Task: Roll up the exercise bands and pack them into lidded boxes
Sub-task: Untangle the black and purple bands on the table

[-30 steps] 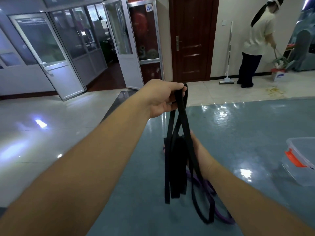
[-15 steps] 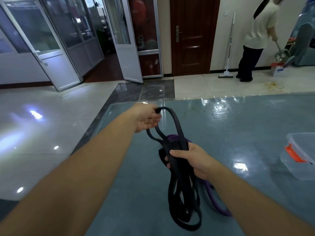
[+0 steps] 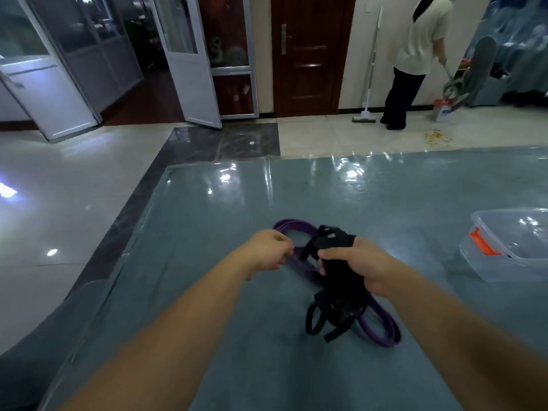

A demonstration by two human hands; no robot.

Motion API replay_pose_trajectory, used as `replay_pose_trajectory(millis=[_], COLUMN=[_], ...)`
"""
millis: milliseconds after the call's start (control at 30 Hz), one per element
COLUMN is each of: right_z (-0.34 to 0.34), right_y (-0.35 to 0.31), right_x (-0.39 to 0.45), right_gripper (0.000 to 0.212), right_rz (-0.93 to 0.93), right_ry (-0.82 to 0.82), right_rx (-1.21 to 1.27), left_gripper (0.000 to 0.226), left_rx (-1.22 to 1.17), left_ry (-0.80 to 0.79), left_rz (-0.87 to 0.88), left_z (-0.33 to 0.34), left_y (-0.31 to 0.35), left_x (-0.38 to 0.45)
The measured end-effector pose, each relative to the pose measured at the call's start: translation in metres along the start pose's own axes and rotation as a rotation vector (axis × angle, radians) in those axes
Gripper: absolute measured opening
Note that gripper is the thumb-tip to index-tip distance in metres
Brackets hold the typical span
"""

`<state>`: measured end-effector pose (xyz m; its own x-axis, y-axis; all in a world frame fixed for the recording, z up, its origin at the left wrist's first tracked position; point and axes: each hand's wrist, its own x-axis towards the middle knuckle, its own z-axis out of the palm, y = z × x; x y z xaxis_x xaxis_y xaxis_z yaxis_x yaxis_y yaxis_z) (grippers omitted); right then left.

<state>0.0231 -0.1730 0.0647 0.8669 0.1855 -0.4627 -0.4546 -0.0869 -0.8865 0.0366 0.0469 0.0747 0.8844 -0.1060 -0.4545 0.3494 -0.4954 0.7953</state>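
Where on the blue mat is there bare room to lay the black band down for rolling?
Bare mat lies near the person, under the left forearm, and along the far strip behind the purple band. There is also a gap between the right hand and the clear box. The middle is crowded: the black band hangs over the purple loops, beside the left hand.

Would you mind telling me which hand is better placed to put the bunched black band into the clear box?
Right: the right hand already grips the black band and is nearer the clear box.
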Motion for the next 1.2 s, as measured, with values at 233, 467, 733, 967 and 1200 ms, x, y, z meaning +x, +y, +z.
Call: replay_pose_trajectory(millis=[233, 467, 733, 967, 1200], right_z=[-0.042, -0.118, -0.221, -0.318, -0.395], right_y=[0.011, 0.046, 0.107, 0.166, 0.215], right_x=[-0.043, -0.104, -0.187, -0.27, -0.347], right_gripper=[0.016, 0.023, 0.023, 0.026, 0.027], right_rz=[0.026, 0.038, 0.035, 0.095, 0.138], right_ry=[0.222, 0.372, 0.518, 0.609, 0.791], right_rx=[0.011, 0.074, 0.157, 0.136, 0.109], left_gripper=[0.016, 0.026, 0.033, 0.051, 0.055], left_rx=[0.323, 0.569, 0.81, 0.92, 0.976], left_ry=[-0.093, -0.194, -0.237, -0.31, -0.388], left_rz=[0.185, 0.33, 0.481, 0.621, 0.767], left_z=[0.057, 0.133, 0.259, 0.408, 0.539], left_y=[-0.001, 0.036, 0.091, 0.139, 0.184], left_x=[0.021, 0.014, -0.003, -0.032, -0.07])
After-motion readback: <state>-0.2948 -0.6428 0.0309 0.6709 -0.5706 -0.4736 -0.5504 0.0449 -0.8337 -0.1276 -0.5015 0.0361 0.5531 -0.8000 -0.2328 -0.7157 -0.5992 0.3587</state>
